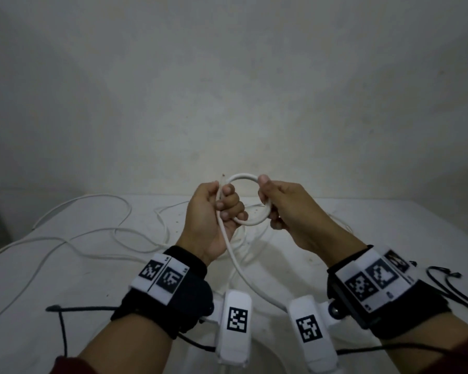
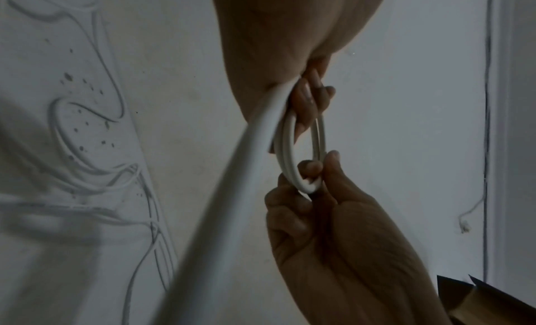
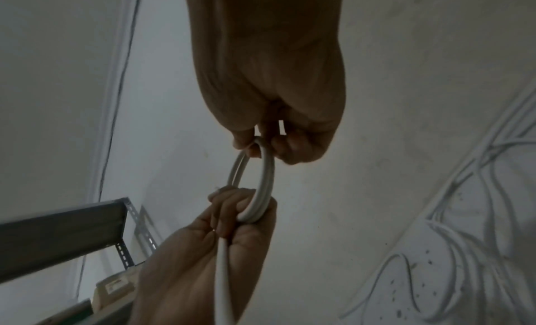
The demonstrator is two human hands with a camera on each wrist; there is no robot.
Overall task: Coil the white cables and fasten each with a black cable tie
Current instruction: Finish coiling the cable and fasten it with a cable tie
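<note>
Above the white table I hold a small coil of white cable between both hands. My left hand grips the coil's left side, with the cable's cut end sticking up past the thumb. My right hand pinches the coil's right side. In the left wrist view the left hand has its fingers curled through the coil. In the right wrist view the right hand clasps the top of the coil. The uncoiled tail drops from my left palm toward my body. Black cable ties lie on the table at the right.
Several loose white cables sprawl over the left and middle of the table. A thin black cord runs by my left wrist. A plain wall stands close behind the table. A metal shelf with boxes shows in the right wrist view.
</note>
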